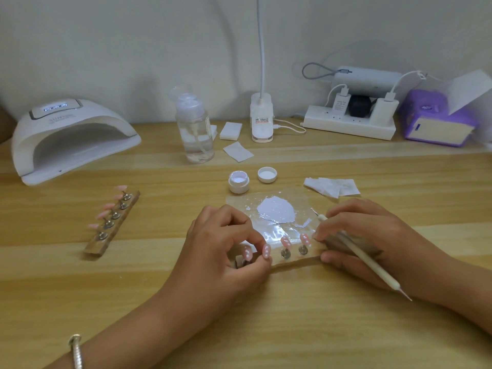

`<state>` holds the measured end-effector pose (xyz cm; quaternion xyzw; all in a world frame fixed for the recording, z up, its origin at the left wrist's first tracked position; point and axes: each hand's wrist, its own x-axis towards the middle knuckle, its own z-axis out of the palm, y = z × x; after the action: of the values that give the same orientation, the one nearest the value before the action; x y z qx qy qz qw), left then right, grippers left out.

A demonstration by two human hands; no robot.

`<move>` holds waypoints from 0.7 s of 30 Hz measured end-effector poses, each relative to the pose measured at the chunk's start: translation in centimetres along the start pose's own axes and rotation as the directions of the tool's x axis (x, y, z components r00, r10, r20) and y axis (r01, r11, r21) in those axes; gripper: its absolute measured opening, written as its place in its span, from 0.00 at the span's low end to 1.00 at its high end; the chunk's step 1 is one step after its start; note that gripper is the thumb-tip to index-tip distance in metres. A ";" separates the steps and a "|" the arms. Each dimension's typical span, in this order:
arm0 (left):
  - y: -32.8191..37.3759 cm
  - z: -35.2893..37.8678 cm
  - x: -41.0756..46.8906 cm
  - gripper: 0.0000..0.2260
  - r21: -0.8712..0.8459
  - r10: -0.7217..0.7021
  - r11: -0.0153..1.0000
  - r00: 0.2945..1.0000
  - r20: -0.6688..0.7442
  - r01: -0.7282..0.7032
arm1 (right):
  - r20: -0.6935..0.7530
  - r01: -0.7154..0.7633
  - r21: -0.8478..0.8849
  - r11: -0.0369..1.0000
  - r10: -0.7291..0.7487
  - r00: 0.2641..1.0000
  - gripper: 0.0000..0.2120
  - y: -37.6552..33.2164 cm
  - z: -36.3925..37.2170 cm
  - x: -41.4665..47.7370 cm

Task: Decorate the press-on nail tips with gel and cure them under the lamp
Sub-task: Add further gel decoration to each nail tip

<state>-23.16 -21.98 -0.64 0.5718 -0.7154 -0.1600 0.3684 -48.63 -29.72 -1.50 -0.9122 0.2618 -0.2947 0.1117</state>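
The holder strip (292,261) lies directly between the two hands, its long axis going left to right. The curled fingers of the left hand (223,251) pinch one dotted nail tip (266,250) near its left end, and the right hand (372,235) grips the dotting pen (359,251) while its fingertips touch the right end. The lamp (72,139) stands far left and beyond the left fingers, so that hand is, I judge, nearer to it, but the second strip (111,222) of plain tips lies between.

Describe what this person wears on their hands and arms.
Both forearms are bare, with no sleeves in view. A silver bracelet circles the left wrist. The left hand and right hand show no gloves and no visible rings.
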 end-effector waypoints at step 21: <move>0.6 -0.2 0.0 0.02 0.008 -0.034 0.999 0.999 0.015 0.034 | -0.005 -0.019 0.011 1.000 0.019 1.000 0.11 0.1 0.1 -0.1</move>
<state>-23.43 -21.74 -0.14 0.5839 -0.7090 -0.1679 0.3581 -48.68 -29.78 -1.65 -0.9084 0.2690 -0.2973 0.1187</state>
